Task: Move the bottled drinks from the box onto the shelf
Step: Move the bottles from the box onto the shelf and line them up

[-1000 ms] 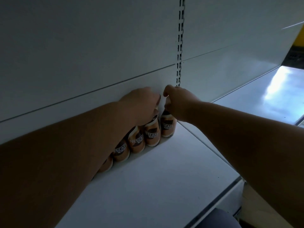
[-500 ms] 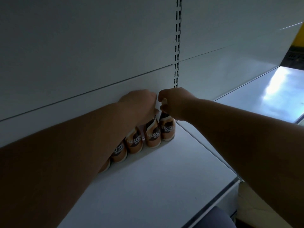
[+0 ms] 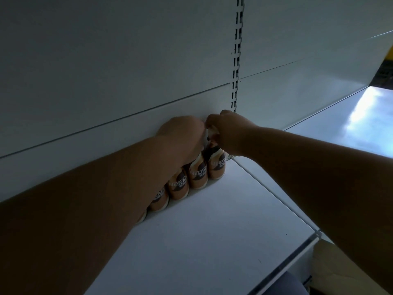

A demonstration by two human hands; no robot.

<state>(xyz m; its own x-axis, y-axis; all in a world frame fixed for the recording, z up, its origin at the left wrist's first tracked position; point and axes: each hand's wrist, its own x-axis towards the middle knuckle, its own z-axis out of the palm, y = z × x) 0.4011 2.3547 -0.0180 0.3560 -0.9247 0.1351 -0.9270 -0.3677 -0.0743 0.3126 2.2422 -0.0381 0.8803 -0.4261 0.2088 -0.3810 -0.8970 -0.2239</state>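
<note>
Nearest the camera, at the lower right corner, a tan edge of what looks like the cardboard box shows below the front lip of the shelf, with a dark rounded shape beside it (too little of it shows to tell what it is). Two bare forearms reach away across the white shelf board toward its back.

Along the back panel stands a row of bottled drinks, upright and touching one another, with tan and dark brown labels carrying white lettering. The row runs from under the left forearm out to the slotted upright, where the last bottle stands at the joint with the neighbouring shelf.

The left hand is curled, knuckles up, over the tops of the bottles next to the end of the row; whether its fingers clamp a cap I cannot tell. The right hand is closed around the neck of the last bottle, its fingers bent over the pale cap, and the two hands nearly touch.
</note>
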